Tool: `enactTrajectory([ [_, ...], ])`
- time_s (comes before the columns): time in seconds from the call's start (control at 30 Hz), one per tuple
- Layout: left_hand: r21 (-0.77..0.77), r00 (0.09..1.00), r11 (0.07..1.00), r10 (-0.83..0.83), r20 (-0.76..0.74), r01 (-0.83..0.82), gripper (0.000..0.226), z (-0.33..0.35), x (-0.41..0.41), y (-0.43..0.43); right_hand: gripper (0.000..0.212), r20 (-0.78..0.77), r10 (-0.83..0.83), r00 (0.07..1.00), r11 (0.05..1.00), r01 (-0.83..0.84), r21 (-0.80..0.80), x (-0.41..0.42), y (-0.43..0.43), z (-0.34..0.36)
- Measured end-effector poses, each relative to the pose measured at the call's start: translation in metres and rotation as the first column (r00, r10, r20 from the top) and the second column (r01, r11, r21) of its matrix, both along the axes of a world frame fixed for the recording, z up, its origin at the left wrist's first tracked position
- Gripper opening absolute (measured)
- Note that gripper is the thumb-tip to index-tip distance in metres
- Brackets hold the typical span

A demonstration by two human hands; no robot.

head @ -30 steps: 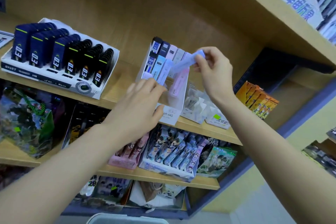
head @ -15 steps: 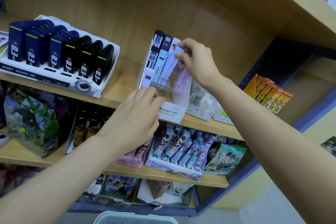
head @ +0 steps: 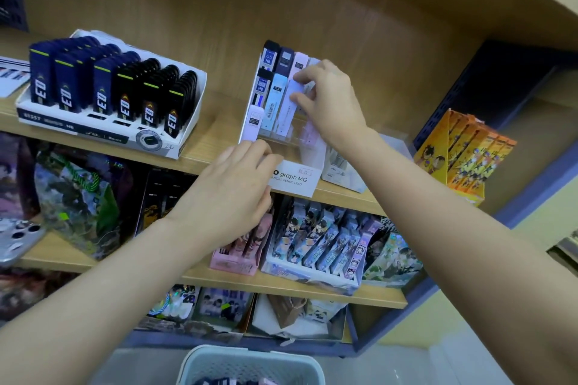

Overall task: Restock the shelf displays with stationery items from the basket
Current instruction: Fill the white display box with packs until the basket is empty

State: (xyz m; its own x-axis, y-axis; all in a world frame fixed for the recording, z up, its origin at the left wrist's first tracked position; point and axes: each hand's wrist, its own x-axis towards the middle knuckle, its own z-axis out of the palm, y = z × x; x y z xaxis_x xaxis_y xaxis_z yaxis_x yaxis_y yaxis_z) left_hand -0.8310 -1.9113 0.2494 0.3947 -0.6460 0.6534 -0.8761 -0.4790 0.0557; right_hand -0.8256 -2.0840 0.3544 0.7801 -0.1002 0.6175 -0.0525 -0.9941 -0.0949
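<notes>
Pinching a pale lilac lead case (head: 287,116) with the right grip (head: 328,100), fingers curled round it, down in the white display rack (head: 309,186) just left of that grip. Resting the left grip (head: 231,194) on the rack's front edge, fingers relaxed, holding nothing, probably just touching. Basket (head: 250,366) well below both

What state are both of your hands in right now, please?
Left hand: open, resting on the pencil lead display.
Right hand: pinching a lilac lead case.
</notes>
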Motion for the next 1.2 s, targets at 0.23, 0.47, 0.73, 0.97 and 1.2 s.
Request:
enactTrajectory([
  [0.23,0.014,0.996,1.000,0.015,0.089,-0.017,0.026,-0.007,-0.017,0.018,0.026,0.164,0.010,0.986,0.999,-0.003,-0.048,-0.054,0.019,-0.027],
  [0.47,0.102,0.997,0.992,-0.070,-0.017,0.071,0.030,-0.090,-0.058,0.036,0.016,0.034,0.063,0.997,0.993,-0.059,-0.105,-0.165,0.006,-0.150],
  [0.73,0.356,0.869,0.906,-0.026,-0.494,0.229,0.024,-0.263,-0.094,0.017,0.031,-0.693,-0.027,0.721,0.943,0.249,0.223,-0.221,-0.016,-0.357],
  [0.97,0.521,0.543,0.800,0.308,-0.782,0.297,0.045,-0.372,-0.092,-0.006,0.053,-0.847,0.132,0.514,0.642,0.607,0.469,-0.226,-0.003,-0.479],
  [1.2,0.599,0.469,0.742,0.431,-0.771,0.301,0.059,-0.416,-0.079,-0.026,0.076,-0.862,0.217,0.458,0.551,0.671,0.496,-0.223,0.004,-0.530],
])
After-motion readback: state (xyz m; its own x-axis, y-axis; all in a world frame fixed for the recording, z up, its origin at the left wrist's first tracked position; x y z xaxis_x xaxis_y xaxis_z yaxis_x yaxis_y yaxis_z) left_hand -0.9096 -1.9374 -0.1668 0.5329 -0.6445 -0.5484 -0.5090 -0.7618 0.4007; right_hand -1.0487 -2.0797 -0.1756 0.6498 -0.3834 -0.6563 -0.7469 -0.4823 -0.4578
